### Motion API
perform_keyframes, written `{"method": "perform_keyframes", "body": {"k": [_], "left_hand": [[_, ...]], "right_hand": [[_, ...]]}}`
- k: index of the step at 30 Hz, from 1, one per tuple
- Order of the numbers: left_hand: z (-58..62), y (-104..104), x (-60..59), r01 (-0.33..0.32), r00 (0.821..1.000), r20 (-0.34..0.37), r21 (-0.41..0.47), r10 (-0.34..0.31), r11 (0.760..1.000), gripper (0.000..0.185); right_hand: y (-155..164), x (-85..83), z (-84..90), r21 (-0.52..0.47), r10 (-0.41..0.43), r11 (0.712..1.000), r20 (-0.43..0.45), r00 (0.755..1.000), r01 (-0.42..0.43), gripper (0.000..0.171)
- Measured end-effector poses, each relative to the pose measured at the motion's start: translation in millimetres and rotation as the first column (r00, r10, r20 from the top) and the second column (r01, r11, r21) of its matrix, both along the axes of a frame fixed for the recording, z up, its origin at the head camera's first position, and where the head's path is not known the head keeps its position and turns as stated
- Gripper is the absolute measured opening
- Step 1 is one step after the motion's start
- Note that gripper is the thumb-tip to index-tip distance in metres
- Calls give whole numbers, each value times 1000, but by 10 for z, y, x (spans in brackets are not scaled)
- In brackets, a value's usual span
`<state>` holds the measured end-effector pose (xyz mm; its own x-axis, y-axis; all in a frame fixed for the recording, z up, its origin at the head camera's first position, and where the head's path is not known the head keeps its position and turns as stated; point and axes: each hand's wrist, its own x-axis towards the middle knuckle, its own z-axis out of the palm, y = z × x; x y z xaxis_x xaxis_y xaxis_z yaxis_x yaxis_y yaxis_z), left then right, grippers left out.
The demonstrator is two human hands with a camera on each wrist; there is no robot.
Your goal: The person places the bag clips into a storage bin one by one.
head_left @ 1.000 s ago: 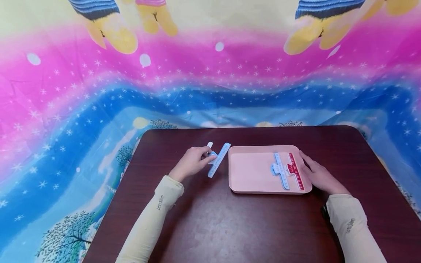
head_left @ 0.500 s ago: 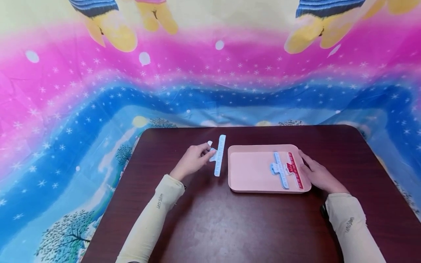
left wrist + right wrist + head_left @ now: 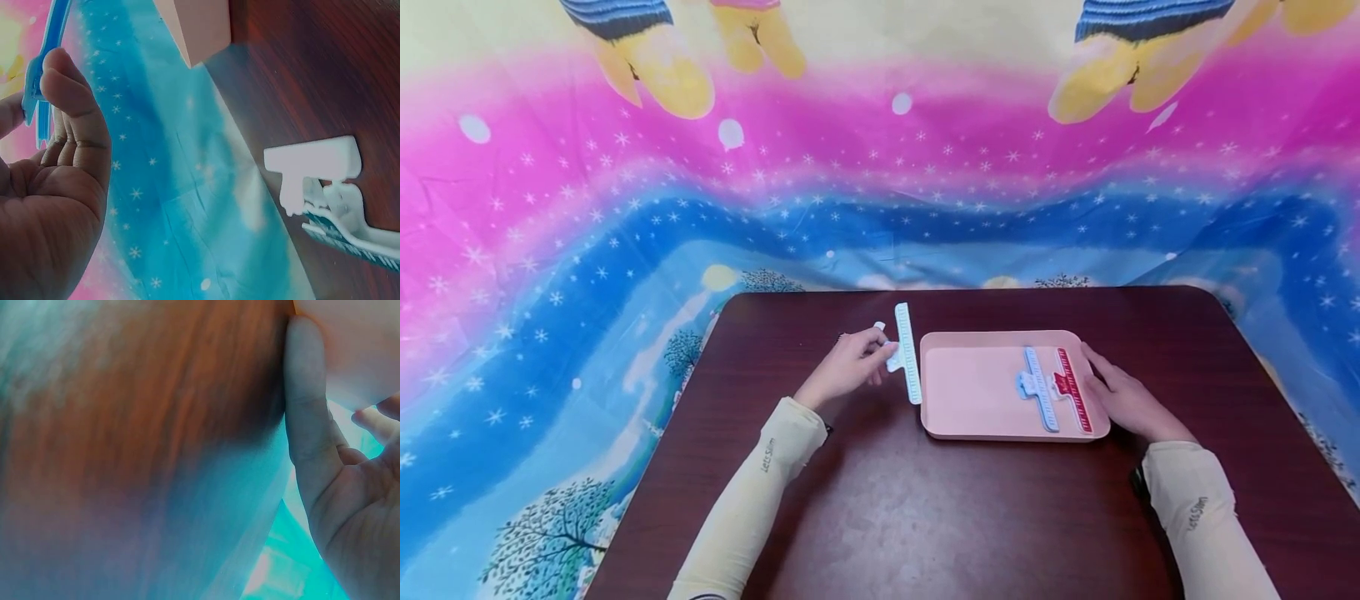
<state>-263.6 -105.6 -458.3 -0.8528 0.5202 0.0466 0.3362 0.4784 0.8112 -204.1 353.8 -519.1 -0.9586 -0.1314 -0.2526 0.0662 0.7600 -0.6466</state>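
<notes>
My left hand (image 3: pixel 850 364) pinches a light blue ruler clip (image 3: pixel 907 358) by its grip between thumb and fingers. The clip's long marked bar stands nearly upright in the head view, just left of the pink tray (image 3: pixel 966 432). In the left wrist view the clip (image 3: pixel 55 28) looks deeper blue, held at the fingertips. Inside the tray, toward its right end, lie a blue ruler clip (image 3: pixel 1041 400) and a red ruler clip (image 3: pixel 1078 404), side by side. Against the tray's right wall rests my right hand (image 3: pixel 1131 404), its fingers extended; the right wrist view shows its straight thumb (image 3: pixel 306 394) touching the tray.
A white and dark green clip (image 3: pixel 319 159) lies on the table in the left wrist view; in the head view my left hand mostly hides it. The dark brown table (image 3: pixel 880 517) has a patterned cloth (image 3: pixel 850 167) hanging behind it.
The held clip has turned in my left fingers, from leaning right to nearly upright with its top tipped slightly left. My right hand and the tray have hardly moved.
</notes>
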Motion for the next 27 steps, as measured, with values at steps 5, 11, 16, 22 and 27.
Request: {"method": "perform_keyframes", "body": {"k": [5,11,16,22,27], "left_hand": [[6,47,5,15,999,50,62,-18,998,25],[21,127,10,44,996,77,84,-51,995,28],[35,179,21,76,993,89,87,-84,993,31],[40,240,31,78,989,116,104,-90,991,32],[39,314,22,79,987,131,97,-91,992,34]], "right_hand": [[-12,0,21,2,-1,1000,3,1000,1,71],[-21,3,27,1,0,1000,6,1000,0,71],[-19,8,26,-10,5,1000,-2,1000,-5,71],[-12,3,10,-14,1,1000,2,1000,-1,72],[-8,10,1,-8,0,1000,3,1000,0,72]]}}
